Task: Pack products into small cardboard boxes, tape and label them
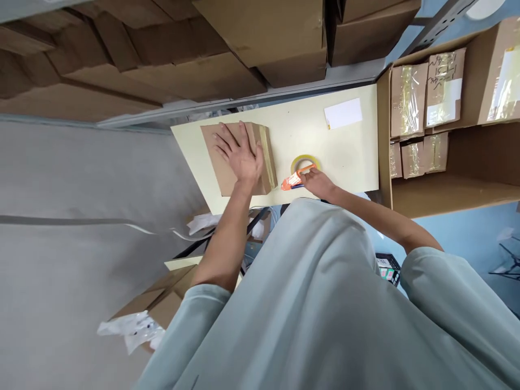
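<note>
While flat on the cardboard box [239,162], left hand [239,151] fingers spread; right hand [319,181] fingers around tape dispenser [298,173].

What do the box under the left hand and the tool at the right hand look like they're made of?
The box looks like plain matte brown cardboard, with glossy yellowish tape along its right edge. The tape dispenser looks like smooth orange plastic, probably hard; its roll seems to be a shiny yellowish film. The left hand lies flat; the right hand touches the dispenser.
</note>
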Available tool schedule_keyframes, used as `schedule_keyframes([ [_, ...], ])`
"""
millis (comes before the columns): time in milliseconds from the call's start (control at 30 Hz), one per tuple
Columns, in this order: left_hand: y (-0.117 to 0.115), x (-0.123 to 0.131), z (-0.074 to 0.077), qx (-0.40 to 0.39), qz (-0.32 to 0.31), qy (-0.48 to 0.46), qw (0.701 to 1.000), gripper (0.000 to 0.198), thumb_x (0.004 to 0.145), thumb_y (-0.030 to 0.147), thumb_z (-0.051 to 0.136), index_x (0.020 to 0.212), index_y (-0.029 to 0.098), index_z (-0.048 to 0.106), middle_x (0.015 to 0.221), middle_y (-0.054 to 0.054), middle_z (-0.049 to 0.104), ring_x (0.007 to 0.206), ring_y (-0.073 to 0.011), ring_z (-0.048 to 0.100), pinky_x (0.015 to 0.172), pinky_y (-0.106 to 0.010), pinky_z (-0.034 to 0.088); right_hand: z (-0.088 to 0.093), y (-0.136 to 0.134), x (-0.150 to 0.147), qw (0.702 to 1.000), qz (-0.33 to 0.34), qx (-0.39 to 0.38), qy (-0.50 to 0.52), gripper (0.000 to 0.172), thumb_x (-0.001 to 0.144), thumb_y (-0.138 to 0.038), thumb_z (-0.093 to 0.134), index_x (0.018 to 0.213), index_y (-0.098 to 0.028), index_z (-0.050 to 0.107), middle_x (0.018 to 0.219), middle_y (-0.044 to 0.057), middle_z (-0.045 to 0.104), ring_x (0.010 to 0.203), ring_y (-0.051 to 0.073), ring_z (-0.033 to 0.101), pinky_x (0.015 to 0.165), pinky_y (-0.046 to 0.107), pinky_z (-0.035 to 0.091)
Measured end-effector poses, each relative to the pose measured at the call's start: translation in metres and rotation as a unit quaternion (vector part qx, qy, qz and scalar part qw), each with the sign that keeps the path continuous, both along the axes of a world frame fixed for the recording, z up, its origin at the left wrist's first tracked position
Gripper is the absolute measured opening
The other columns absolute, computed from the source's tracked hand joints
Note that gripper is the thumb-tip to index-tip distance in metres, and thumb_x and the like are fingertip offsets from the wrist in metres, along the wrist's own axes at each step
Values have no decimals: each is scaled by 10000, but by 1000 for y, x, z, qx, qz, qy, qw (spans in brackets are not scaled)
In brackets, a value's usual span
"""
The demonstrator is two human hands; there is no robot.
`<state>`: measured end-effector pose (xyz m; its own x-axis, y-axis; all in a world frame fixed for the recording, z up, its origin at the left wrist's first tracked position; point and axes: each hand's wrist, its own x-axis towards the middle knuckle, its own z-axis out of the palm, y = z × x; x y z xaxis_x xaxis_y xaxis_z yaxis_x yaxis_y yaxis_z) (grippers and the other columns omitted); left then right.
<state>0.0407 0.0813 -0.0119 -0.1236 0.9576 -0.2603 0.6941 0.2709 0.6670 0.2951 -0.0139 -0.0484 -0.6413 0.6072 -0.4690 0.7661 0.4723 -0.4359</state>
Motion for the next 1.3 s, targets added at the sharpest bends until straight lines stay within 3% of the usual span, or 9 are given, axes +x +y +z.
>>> schedule_keyframes([
  [100,-15,-9,7,-21,-68,33,997,940,1024,639,766,1818,204,514,2018,-114,72,1849,-453,-204,1446,-700,-228,5,-22,-24,999,-1,-37,36,518,1064,7,430,1513,23,688,1274,260,866,1187,359,818,1273,515,482],
  [267,-32,-15,11,-49,-109,43,992,945,970,660,791,1788,241,572,2008,-140,121,1852,-433,-197,1449,-711,-194,11,-37,-33,994,-8,-76,72,530,1071,0,449,1529,-91,700,1301,183,881,1211,328,816,1295,515,477],
  [433,-33,-12,10,-50,-91,31,994,935,952,651,816,1772,261,596,2009,-130,143,1856,-428,-187,1451,-676,-200,13,-17,47,1000,10,-27,12,548,1065,3,440,1568,-22,655,1253,220,884,1145,316,844,1213,474,512],
  [533,-32,-11,11,-45,-91,17,995,918,947,644,828,1757,270,616,2007,-124,163,1856,-433,-184,1448,-680,-205,12,20,109,996,32,46,-67,489,1089,-21,399,1486,-7,686,1169,238,889,1122,342,848,1200,507,517],
  [633,-33,-12,13,-40,-96,11,994,905,942,640,832,1745,275,632,2006,-112,173,1858,-442,-177,1450,-686,-207,8,70,136,988,38,103,-107,445,1128,-81,402,1460,17,682,1171,235,883,1139,345,846,1163,516,551],
  [800,-41,-22,20,-55,-166,-2,985,908,920,675,841,1706,256,667,1978,-157,266,1869,-459,-72,1468,-705,-138,-13,125,91,983,86,142,-80,468,1148,-98,337,1406,45,700,1157,219,876,1145,319,849,1153,503,583],
  [1033,-70,-40,35,-88,-255,1,963,766,933,676,822,1606,319,742,1914,-151,427,1861,-461,131,1486,-698,-66,-33,113,28,978,138,130,-84,483,1089,-80,420,1514,71,591,1152,199,877,1121,293,857,1162,478,589],
  [1167,-63,-28,34,-43,-192,11,980,694,982,624,833,1592,310,727,1905,-128,444,1866,-417,149,1491,-665,-103,-35,97,20,979,123,146,-75,516,1081,-64,389,1553,57,557,1166,192,878,1118,289,851,1170,471,593],
  [1300,-23,5,1,-15,25,99,995,862,1118,498,674,1832,118,377,1989,-231,160,1879,-383,-66,1495,-676,-92,-29,91,23,985,79,136,-64,505,1063,-47,365,1493,35,617,1185,198,874,1160,307,845,1176,471,594],
])
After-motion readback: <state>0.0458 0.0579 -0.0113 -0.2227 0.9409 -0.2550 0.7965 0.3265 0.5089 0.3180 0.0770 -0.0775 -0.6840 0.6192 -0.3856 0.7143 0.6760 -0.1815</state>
